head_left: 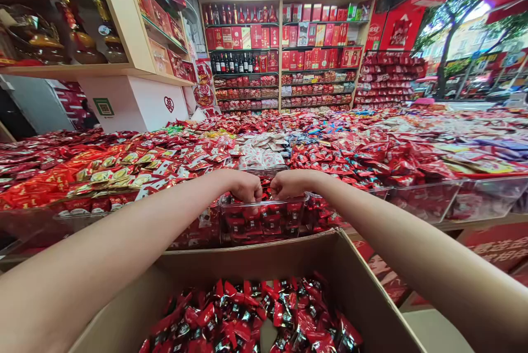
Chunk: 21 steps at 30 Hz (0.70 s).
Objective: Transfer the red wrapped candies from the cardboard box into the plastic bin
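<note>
Both arms reach forward over a cardboard box (373,287) to a clear plastic bin (264,207) filled with red-and-black wrapped candies (272,225). My left hand (246,185) is curled closed above the bin's left half. Facing it, my right hand (287,183) is also closed, knuckles turned inward, over the right half. A small gap separates the two. Whatever the fingers may hold is hidden from this angle. Inside the cardboard box below lie many similar red-and-black wrapped candies (231,314), with a patch of bare bottom showing among them.
Clear bins of other wrapped sweets (111,171) spread left, right and behind. A pile of white packets (264,149) sits just beyond my hands. A white pillar (140,103) with a cabinet stands at left. Shelves (281,56) of bottles and red boxes line the back.
</note>
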Motion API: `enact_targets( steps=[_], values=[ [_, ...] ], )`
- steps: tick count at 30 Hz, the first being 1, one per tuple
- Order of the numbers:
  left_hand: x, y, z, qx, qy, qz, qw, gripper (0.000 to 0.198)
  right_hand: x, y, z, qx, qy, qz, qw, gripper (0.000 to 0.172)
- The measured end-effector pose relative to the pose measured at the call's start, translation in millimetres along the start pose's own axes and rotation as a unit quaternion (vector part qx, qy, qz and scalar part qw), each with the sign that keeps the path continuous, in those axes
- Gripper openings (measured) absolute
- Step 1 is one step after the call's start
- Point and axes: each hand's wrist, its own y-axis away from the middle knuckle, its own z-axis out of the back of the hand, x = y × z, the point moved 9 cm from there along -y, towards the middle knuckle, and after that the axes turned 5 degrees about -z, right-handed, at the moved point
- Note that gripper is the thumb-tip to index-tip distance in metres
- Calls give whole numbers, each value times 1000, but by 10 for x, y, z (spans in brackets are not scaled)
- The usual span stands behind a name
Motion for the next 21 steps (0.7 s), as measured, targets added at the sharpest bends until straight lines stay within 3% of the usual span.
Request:
enact_targets(
  steps=[12,21],
  values=[
    [40,15,-52,42,16,33,998,35,-48,-38,-92,33,-2,-17,999,31],
    [-1,-23,22,24,18,21,999,34,-10,-136,-155,99,27,-20,995,37]
  ],
)
